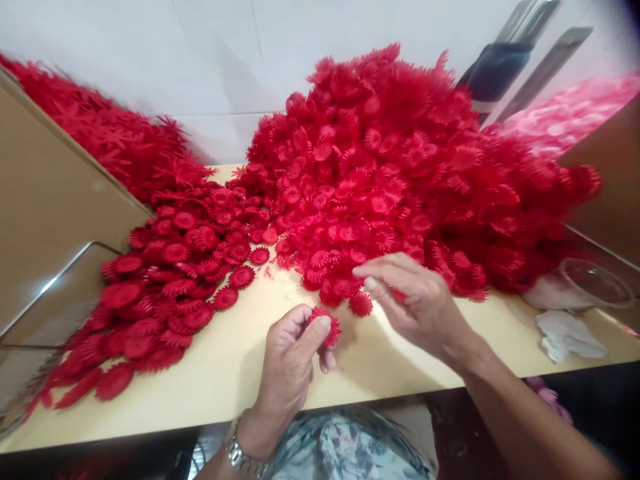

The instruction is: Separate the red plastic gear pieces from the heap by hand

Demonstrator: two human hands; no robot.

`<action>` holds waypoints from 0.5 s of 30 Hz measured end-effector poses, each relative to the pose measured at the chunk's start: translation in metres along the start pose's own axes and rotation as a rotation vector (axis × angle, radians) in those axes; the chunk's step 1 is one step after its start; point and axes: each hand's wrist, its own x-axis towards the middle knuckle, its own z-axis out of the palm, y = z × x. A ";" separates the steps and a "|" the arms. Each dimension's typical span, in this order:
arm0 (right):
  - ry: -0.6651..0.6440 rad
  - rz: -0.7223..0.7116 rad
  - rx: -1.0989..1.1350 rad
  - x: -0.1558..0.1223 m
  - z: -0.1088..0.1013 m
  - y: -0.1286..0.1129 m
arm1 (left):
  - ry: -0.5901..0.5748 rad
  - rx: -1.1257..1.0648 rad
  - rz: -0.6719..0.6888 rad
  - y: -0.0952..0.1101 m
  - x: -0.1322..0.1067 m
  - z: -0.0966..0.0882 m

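My left hand [290, 360] pinches a small red artificial flower piece [330, 328] with a fringed edge between thumb and fingers, over the table's front part. Reaching in from the right, my right hand [415, 300] hovers by the front of a big heap of red flower pieces [350, 200]. Its fingers are stretched out, the thumb a little apart from the forefinger, and I see nothing between them. One loose red flower piece [361, 305] lies just below those fingertips. Round, fringed red pieces [175, 253] form a second pile left of my hands.
Red star-shaped pieces [110, 133] are heaped at the back left, beside a cardboard box [60, 160]. Pink pieces [575, 113] lie at the back right, near a dark holder [495, 70] with metal strips. A clear round container [597, 283] and a crumpled white tissue [570, 335] sit at right.
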 end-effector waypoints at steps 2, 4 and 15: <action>-0.047 0.075 0.164 -0.012 0.010 -0.014 | 0.016 0.036 0.000 -0.003 -0.001 0.000; -0.097 0.155 0.296 -0.019 0.018 -0.022 | 0.034 0.068 0.010 -0.006 0.000 0.000; -0.227 0.343 0.573 -0.029 0.031 -0.021 | -0.131 0.271 0.034 -0.007 -0.008 -0.007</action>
